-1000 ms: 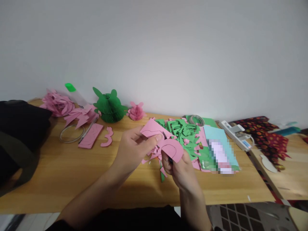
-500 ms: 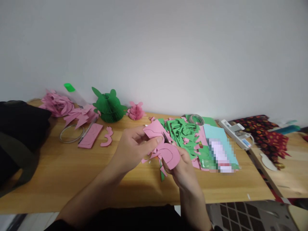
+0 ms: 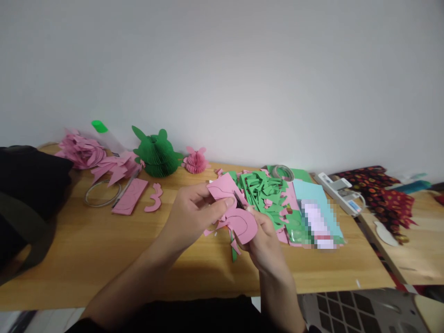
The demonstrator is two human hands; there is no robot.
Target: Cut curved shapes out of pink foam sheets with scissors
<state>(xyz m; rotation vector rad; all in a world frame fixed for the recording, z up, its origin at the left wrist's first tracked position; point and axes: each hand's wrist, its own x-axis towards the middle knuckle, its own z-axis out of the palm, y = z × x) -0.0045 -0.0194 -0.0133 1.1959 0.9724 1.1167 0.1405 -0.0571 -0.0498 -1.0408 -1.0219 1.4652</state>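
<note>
The left hand (image 3: 194, 213) pinches pink paper (image 3: 222, 186); the right hand (image 3: 266, 246) grips scissors (image 3: 238, 200), blades touching that paper

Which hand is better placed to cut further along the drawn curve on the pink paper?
Right, probably. The right hand grips the scissors, with the blades at the pink paper. The left hand pinches the paper's top edge, so it only steadies.
</note>
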